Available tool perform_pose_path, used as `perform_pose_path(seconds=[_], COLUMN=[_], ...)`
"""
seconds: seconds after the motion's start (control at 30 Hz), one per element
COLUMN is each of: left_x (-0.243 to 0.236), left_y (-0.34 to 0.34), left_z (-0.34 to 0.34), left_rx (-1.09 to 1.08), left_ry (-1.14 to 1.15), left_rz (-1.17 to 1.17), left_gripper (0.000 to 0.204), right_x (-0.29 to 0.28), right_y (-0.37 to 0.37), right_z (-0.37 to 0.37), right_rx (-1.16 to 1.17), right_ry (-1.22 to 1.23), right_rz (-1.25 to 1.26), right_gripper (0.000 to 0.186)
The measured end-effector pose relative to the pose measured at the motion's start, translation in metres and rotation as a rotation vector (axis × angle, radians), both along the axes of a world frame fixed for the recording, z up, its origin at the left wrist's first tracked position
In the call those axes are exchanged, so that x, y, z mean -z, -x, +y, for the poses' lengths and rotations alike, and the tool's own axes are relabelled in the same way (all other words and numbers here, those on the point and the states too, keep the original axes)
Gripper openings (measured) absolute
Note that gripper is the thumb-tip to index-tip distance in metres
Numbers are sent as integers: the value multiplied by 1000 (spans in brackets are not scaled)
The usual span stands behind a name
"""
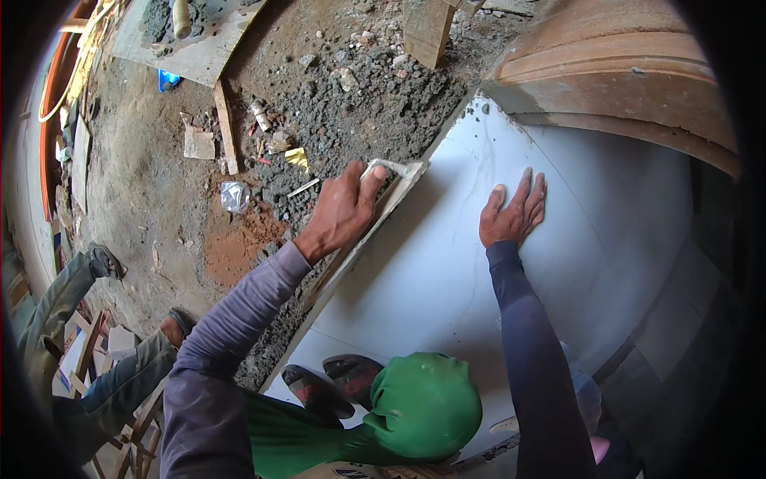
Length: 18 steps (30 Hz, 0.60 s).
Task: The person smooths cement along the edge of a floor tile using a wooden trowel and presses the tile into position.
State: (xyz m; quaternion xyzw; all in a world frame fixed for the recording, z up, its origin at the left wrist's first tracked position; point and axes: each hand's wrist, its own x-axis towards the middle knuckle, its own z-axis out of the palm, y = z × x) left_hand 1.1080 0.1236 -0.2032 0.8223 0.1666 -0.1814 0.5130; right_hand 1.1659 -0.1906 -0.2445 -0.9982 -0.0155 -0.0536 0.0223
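From the head camera, our left hand (341, 209), toward eleven o'clock, grasps a long straight-edged tool (392, 198) along the edge of a white tile (451, 267) spanning centre to four o'clock, where our right hand (515, 211), gripping nothing, rests flat toward two.

A crumpled clear wrapper (234, 197) lies near a narrow wooden strip (225, 128) and a yellow scrap (296, 158).

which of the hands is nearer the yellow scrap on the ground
Left. The left hand is close to the yellow scrap, just right of and below it in the picture; the right hand is much farther right, spread on the white tile.
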Motion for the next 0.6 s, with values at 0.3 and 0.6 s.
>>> perform_pose_path(seconds=[0.3,0.6], left_x=[-8,-28], left_y=[-66,-100], left_z=[-30,-95], left_rx=[-113,298], left_ry=[44,-76], left_rz=[-168,-328], left_gripper=[65,46], right_x=[-5,-14], right_y=[-3,-5], right_z=[2,-3], right_rx=[19,16], right_ry=[-33,-43], right_rz=[-5,45], right_gripper=[72,80])
